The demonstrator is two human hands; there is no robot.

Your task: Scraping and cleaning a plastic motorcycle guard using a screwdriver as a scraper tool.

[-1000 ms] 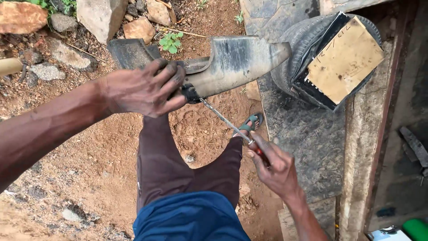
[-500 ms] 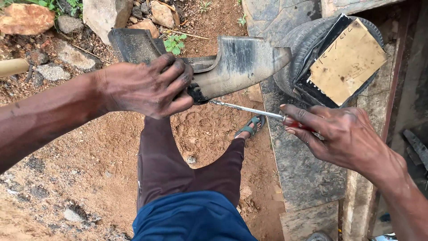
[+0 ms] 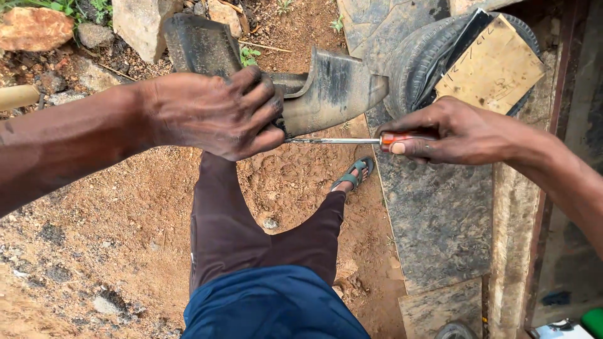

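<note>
Roadside repair, seen from above: a person's left hand [image 3: 217, 113] is clamped round a dark, grimy curved plastic panel [image 3: 326, 88], fingers wrapped tight over its lower edge, holding it up over the knee. The right hand [image 3: 449, 132] grips the orange handle of a screwdriver [image 3: 352, 140], fingers closed, shaft lying level w/ the tip running in under the left palm where it meets the panel. Exact contact pt is hidden by the fingers; can't tell what the tip bears on.

Risk, as it looks from here: the blade points straight at the holding hand. If the tip slips off whatever it is seated in, the push would prob. carry it into the palm or fingers. Greasy surfaces on both hand & panel make that slip more likely. The panel is held in the air, not braced on anything firm, so a hard shove could twist it out of the grip & drop it on the red dirt or on the sandalled foot [image 3: 353, 174] below. An old tyre [image 3: 418, 59] w/ a worn cardboard-coloured board [image 3: 493, 69] resting on it sits just beyond, near enough that the right elbow has little room.
</note>
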